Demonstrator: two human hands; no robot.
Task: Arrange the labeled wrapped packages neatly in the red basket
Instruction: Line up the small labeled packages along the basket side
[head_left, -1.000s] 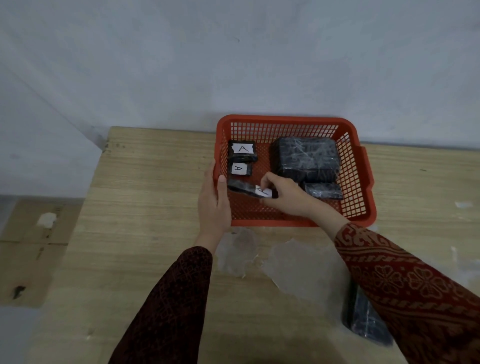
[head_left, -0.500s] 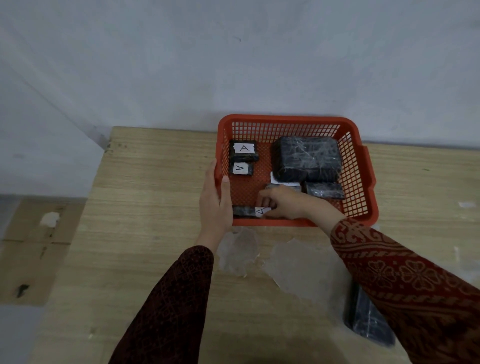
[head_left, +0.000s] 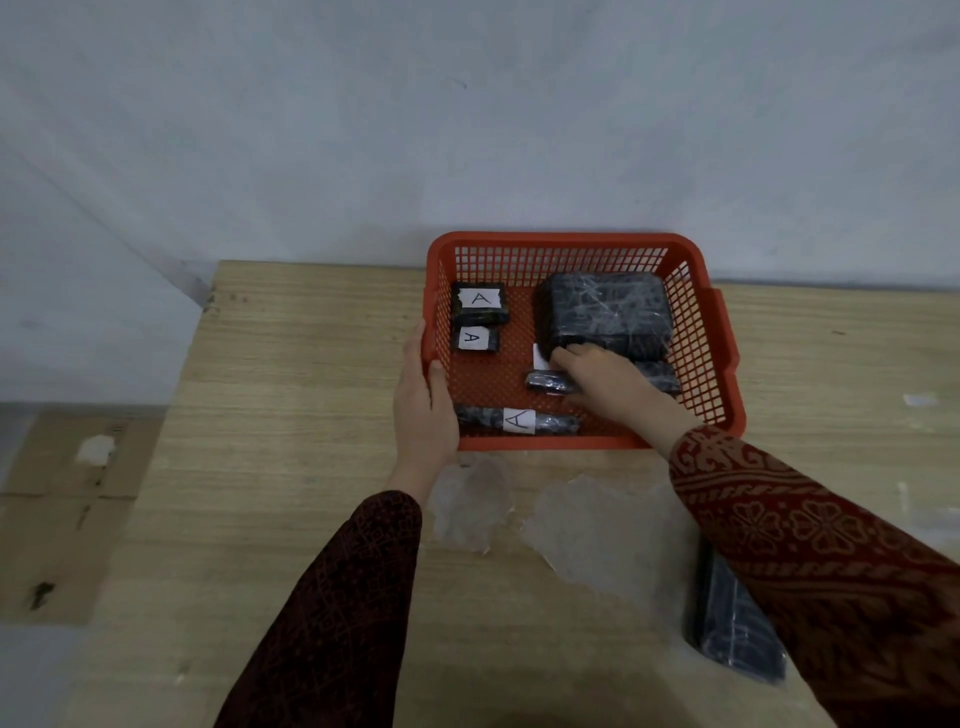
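The red basket (head_left: 566, 244) stands on the wooden table against the wall. Inside, two small black packages labeled A (head_left: 479, 302) (head_left: 475, 339) lie at the left. A long thin package labeled A (head_left: 517, 421) lies along the near wall. A large black wrapped package (head_left: 605, 312) fills the back right. My left hand (head_left: 423, 402) grips the basket's left near corner. My right hand (head_left: 605, 379) rests inside, fingers on a small dark package (head_left: 545, 382) and touching the large one's near edge. Another small package (head_left: 662, 375) shows beside my wrist.
Clear plastic wrap (head_left: 571, 525) lies crumpled on the table in front of the basket. A dark wrapped package (head_left: 732, 629) sits near the table's front right, partly under my right sleeve. The table's left edge drops to the floor.
My right hand set the long labeled package down along the basket's near wall, let go, and moved back to the small package by the large one. My left hand stayed on the basket.
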